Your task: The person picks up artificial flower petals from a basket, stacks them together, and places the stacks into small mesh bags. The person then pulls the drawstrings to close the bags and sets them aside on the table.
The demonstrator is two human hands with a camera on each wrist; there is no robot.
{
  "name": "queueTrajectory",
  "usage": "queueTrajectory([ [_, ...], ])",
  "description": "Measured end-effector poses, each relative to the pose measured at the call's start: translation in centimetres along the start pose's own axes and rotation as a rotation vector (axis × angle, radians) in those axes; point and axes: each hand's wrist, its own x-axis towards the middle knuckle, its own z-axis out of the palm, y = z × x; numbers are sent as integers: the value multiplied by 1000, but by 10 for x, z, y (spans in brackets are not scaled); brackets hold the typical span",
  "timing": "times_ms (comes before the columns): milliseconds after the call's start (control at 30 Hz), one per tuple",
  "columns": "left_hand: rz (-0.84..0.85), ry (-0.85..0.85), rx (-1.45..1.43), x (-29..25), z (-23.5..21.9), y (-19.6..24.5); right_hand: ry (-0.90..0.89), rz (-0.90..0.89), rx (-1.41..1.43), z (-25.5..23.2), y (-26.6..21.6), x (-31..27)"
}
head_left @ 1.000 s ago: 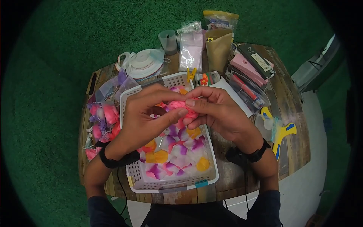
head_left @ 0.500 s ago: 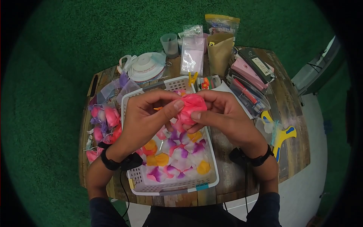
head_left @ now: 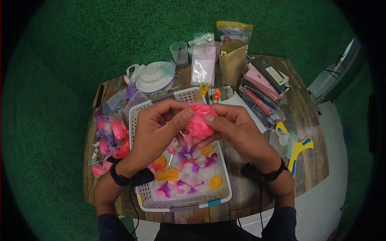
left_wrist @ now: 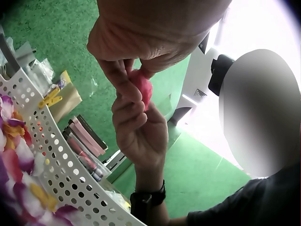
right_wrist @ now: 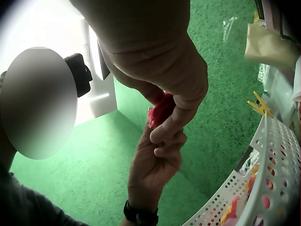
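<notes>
In the head view, a bright pink bundle of fabric petals (head_left: 201, 123) is held up over the white basket (head_left: 229, 176) between both hands. My left hand (head_left: 159, 128) pinches its left side with thumb and fingers. On the other side, my right hand (head_left: 237, 124) grips the bundle, its thumb lying across the front. The left wrist view shows the pink bundle (left_wrist: 142, 87) between the fingertips of both hands. Loose petals (head_left: 193, 166) in white, purple, pink and orange cover the basket's bottom.
Mesh pouches with pink filling (head_left: 118, 129) lie left of the basket. Behind it stand a ribbon roll (head_left: 152, 78), a clear cup (head_left: 179, 55), plastic sleeves (head_left: 203, 66) and a brown paper pouch (head_left: 232, 64). Boxes (head_left: 263, 76) and a yellow-blue tool (head_left: 299, 150) are on the right.
Both hands have turned and spread the pink bundle, so more of it shows between them. The fingers have shifted their hold; the basket and other things stay in place.
</notes>
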Motion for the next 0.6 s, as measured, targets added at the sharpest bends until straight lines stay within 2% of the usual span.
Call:
queueTrajectory([
  [367,21,-36,22,-4,3,-3,11,2,102,-1,3,1],
  [600,-26,-66,-44,-4,-1,-4,32,-93,-118,1,7,1],
])
